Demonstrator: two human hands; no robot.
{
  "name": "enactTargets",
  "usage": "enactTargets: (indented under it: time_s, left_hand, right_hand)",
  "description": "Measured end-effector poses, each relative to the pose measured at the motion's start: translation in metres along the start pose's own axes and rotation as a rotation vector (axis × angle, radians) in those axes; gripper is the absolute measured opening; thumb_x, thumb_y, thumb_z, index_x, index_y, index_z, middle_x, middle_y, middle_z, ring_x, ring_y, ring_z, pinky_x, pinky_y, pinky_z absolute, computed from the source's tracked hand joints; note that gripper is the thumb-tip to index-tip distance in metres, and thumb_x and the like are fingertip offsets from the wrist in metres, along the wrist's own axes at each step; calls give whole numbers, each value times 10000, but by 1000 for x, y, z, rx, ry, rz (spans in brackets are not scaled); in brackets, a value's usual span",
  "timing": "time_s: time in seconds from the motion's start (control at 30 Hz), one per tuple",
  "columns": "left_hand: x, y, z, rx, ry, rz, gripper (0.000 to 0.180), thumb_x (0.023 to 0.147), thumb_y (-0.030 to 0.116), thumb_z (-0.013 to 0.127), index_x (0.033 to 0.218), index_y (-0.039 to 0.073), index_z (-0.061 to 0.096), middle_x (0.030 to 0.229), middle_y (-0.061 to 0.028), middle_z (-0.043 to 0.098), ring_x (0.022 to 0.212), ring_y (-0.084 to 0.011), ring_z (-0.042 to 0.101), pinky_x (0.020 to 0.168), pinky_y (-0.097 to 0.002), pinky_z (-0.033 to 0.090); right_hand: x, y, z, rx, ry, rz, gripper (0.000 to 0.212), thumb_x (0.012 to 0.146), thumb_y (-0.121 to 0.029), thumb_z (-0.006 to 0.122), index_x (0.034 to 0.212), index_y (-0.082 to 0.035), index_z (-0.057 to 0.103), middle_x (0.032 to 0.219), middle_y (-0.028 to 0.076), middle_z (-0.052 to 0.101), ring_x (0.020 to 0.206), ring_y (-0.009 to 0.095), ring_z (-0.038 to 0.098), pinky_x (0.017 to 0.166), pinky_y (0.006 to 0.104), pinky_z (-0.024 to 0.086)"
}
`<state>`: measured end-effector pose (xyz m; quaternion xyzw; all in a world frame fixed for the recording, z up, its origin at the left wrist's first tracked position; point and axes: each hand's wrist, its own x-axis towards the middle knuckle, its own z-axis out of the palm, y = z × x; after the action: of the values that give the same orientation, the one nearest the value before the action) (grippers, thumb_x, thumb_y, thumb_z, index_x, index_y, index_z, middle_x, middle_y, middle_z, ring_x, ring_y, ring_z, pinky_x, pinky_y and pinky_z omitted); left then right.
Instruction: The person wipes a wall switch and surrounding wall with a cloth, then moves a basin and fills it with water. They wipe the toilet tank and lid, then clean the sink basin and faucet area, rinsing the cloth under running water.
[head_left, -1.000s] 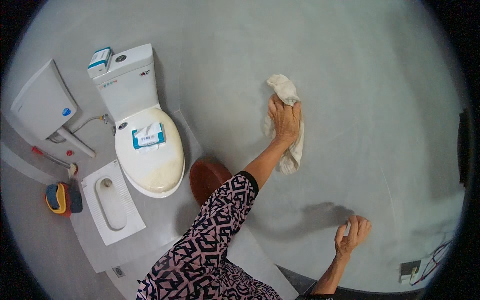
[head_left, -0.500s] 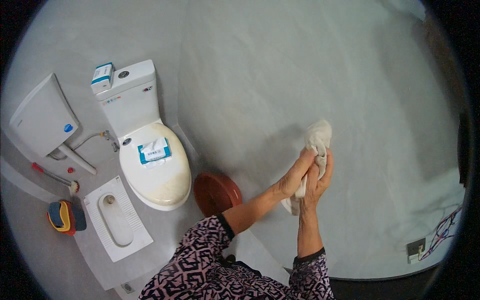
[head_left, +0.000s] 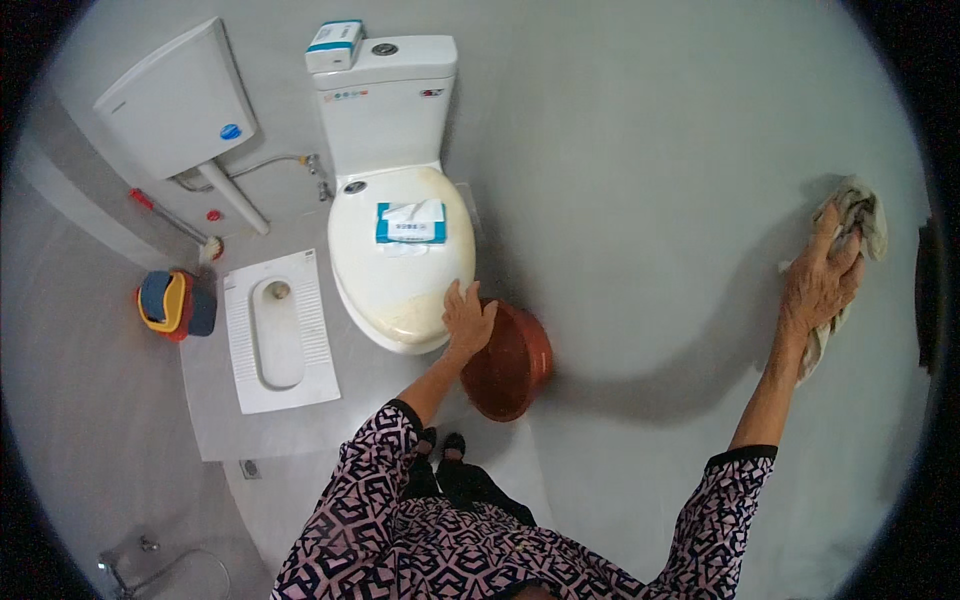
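Observation:
My right hand (head_left: pixel 822 282) reaches far out to the right and presses a crumpled off-white cloth (head_left: pixel 864 212) against the grey wall. Part of the cloth bunches beyond my fingers, and a loose end hangs down beside my wrist. My left hand (head_left: pixel 466 318) is empty, its fingers apart. It is in front of the toilet lid's right edge and over the near side of a reddish-brown plastic bucket (head_left: pixel 528 350); whether it touches either I cannot tell. The white toilet (head_left: pixel 400 275) has its yellowed lid down, with an opened blue-and-white tissue pack (head_left: pixel 411 228) lying on it.
Another tissue pack (head_left: pixel 334 45) sits on the toilet tank (head_left: pixel 400 75). To the left are a squat toilet (head_left: pixel 278 340), a wall cistern (head_left: pixel 180 100), a red-handled brush (head_left: pixel 175 222) and a small bin (head_left: pixel 180 303). A shower hose (head_left: pixel 185 565) hangs at the lower left.
Both hands were together on the cloth. My left hand has let go and moved left toward the toilet, while my right has carried the cloth right, onto the wall. The view has shifted.

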<state>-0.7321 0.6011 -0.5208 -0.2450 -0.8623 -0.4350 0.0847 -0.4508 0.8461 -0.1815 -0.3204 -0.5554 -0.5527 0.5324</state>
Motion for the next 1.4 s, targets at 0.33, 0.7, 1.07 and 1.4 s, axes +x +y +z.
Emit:
enactTargets:
  time_s: [0.33,0.7,1.07,1.4]
  left_hand:
    - [-18,-47,-28,315,-178,-177,861,801,304,658,1457,184,113,1505,-169,35,1381,-388,45,1035,-608,190]
    - [-52,-14,-59,583,-302,-131,894,851,541,505,1468,124,11,1494,-245,-51,1384,-405,-21,1060,-614,79]
    - [-54,-55,-46,615,-122,22,881,811,519,575,1455,100,144,1473,-276,77,1352,-451,122,1005,-642,194]
    - [-102,10,-6,112,-82,3,632,805,220,634,1350,57,360,1399,-198,314,1272,-389,300,992,-536,266]
  right_hand:
    - [-33,-106,12,207,-311,-397,588,804,-15,577,1349,-176,424,1279,102,439,1114,294,461,875,403,451]
    - [-151,-153,3,617,-667,-830,354,792,-115,563,1128,-3,559,1173,95,480,1018,234,466,832,326,418]
    - [-129,-157,-10,572,-663,-860,386,799,-80,532,1178,-7,522,1230,127,442,1067,275,441,908,372,359]
    - [-202,-171,-12,614,-728,-1018,413,832,-134,512,1212,26,494,1243,110,454,1106,272,427,920,349,344]
